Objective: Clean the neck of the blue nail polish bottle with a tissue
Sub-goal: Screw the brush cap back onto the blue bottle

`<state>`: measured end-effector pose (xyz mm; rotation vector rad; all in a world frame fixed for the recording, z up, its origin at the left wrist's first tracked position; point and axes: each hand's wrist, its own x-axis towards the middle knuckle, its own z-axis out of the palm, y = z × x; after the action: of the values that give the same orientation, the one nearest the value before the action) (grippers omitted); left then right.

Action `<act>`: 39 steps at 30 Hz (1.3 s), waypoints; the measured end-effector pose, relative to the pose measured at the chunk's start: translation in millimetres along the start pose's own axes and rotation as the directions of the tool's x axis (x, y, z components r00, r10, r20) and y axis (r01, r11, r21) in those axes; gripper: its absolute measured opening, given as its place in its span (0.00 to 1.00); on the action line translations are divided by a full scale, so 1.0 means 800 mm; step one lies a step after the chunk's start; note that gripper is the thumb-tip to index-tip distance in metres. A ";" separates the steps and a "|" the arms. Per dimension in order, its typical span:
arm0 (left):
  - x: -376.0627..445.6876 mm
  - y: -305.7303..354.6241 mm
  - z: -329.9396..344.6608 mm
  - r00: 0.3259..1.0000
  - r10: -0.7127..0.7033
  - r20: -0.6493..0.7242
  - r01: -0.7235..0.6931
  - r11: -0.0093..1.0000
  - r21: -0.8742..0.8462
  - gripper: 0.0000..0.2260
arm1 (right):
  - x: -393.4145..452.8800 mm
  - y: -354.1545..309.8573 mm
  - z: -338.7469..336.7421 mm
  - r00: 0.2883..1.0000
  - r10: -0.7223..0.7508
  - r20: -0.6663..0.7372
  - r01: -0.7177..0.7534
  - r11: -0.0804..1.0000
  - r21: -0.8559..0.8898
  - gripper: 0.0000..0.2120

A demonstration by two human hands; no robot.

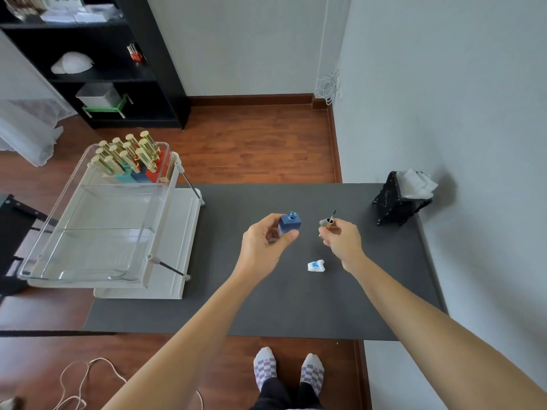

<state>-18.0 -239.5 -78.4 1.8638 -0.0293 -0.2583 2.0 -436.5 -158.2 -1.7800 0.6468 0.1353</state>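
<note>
My left hand point(265, 242) grips the square blue nail polish bottle point(289, 224) above the dark table, its open neck pointing up and away. My right hand point(340, 239) holds the gold cap point(328, 222), whose thin dark brush sticks upward, just right of the bottle. A crumpled white tissue point(316, 265) stained blue lies on the table between and below my two hands, touching neither.
A black tissue holder point(396, 199) with white tissue stands at the table's far right by the wall. A clear acrylic tray point(88, 229) on a white rack sits left, with several gold-capped bottles point(130, 156) at its back. The table's near edge point(236, 335) lies above my feet.
</note>
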 end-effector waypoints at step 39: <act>0.027 0.138 -0.046 0.930 0.364 -0.049 -0.346 0.914 0.209 0.12 | -0.148 -0.270 -0.118 0.579 -0.790 0.202 0.772 0.453 -0.446 0.08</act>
<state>22.4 -241.9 32.5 2.0235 -0.3431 0.0835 -13.6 -444.7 104.9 -2.4228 -0.3088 -0.4212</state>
